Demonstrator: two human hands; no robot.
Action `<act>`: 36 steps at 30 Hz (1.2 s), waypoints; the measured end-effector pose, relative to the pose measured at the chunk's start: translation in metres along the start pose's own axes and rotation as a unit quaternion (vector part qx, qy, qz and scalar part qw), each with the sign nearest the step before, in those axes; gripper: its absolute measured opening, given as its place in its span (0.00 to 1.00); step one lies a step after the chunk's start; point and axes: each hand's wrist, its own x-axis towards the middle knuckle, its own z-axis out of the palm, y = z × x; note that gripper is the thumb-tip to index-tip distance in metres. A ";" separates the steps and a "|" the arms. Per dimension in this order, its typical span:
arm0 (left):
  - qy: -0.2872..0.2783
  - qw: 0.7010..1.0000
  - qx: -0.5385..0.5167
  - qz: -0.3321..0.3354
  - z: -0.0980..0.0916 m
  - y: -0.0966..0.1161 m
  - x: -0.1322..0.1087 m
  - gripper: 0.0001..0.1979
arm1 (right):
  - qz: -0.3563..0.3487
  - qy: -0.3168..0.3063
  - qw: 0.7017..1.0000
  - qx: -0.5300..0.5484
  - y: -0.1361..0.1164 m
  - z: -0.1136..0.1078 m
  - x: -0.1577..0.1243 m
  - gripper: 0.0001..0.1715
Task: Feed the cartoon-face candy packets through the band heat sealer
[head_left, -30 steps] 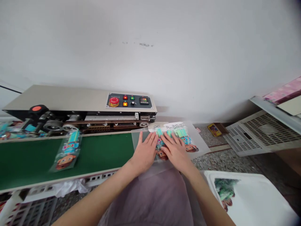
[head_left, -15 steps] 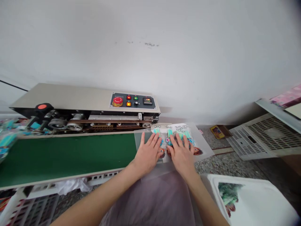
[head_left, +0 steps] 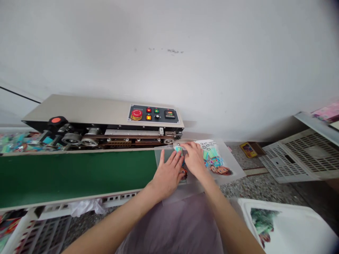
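My left hand (head_left: 168, 174) lies flat, fingers spread, on a small clear packet (head_left: 178, 149) with a green-and-blue print and a cartoon face. My right hand (head_left: 195, 159) bends over the top edge of that same packet, its fingers drawn together there; the exact grip is partly hidden. Right of it, several more printed packets (head_left: 215, 160) overlap, with dark rings at their tops. All rest on a translucent sheet (head_left: 234, 167) at the end of a green conveyor belt (head_left: 79, 176). Behind the belt stands a band sealer (head_left: 106, 109).
The sealer's control panel (head_left: 155, 114) has lit buttons and a red stop knob. A white tub (head_left: 296, 225) with green packets stands at lower right. Beyond it are a perforated crate (head_left: 293, 158) and a small box (head_left: 250, 150). More packets (head_left: 18, 143) lie behind the belt at left.
My right hand has moved left from the right-hand packets to the top of the one under my left hand, its fingers drawing together. My left hand stays on the packet.
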 end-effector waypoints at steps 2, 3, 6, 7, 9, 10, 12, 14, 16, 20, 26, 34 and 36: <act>-0.004 1.000 -0.005 -0.005 -0.001 0.001 -0.001 0.30 | 0.007 0.009 1.000 0.020 0.002 -0.001 -0.004 0.35; -0.004 1.000 -0.006 -0.008 0.000 0.001 -0.001 0.30 | 0.007 0.020 1.000 0.019 0.004 -0.003 -0.007 0.36; 0.003 1.000 -0.006 -0.013 0.002 0.001 -0.003 0.29 | 0.013 0.061 0.997 -0.039 0.013 -0.007 -0.022 0.33; 0.006 1.000 -0.005 -0.015 0.003 0.001 -0.003 0.29 | 0.018 0.066 0.995 -0.069 0.016 -0.007 -0.027 0.30; 0.012 1.000 0.000 -0.022 0.004 0.001 -0.004 0.28 | 0.029 0.058 0.991 -0.121 0.022 -0.004 -0.039 0.27; 0.014 1.000 0.002 -0.026 0.003 0.000 -0.005 0.28 | 0.030 0.049 0.989 -0.137 0.023 -0.002 -0.044 0.28; 0.016 0.999 0.005 -0.032 0.002 -0.001 -0.007 0.28 | 0.026 0.034 0.988 -0.146 0.021 0.005 -0.051 0.29; 0.016 0.999 0.007 -0.036 0.000 -0.005 -0.011 0.27 | 0.019 0.026 0.990 -0.136 0.011 0.012 -0.053 0.29; 0.012 0.999 0.012 -0.050 -0.004 -0.012 -0.018 0.27 | 0.023 0.019 0.992 -0.121 -0.002 0.015 -0.051 0.28; -0.012 0.994 0.040 -0.105 -0.023 -0.030 -0.032 0.25 | 0.027 0.008 0.995 -0.092 -0.021 0.006 -0.046 0.28; -0.010 0.996 0.025 -0.086 -0.043 -0.012 -0.008 0.24 | 0.018 0.039 0.993 -0.113 0.003 -0.015 -0.059 0.25; 0.012 1.000 -0.004 0.005 0.008 0.000 0.014 0.29 | 0.021 0.008 0.993 -0.118 0.024 -0.010 -0.061 0.24; 0.022 1.000 0.009 0.003 0.010 -0.012 0.004 0.29 | -0.001 -0.002 0.996 -0.094 0.023 -0.009 -0.056 0.25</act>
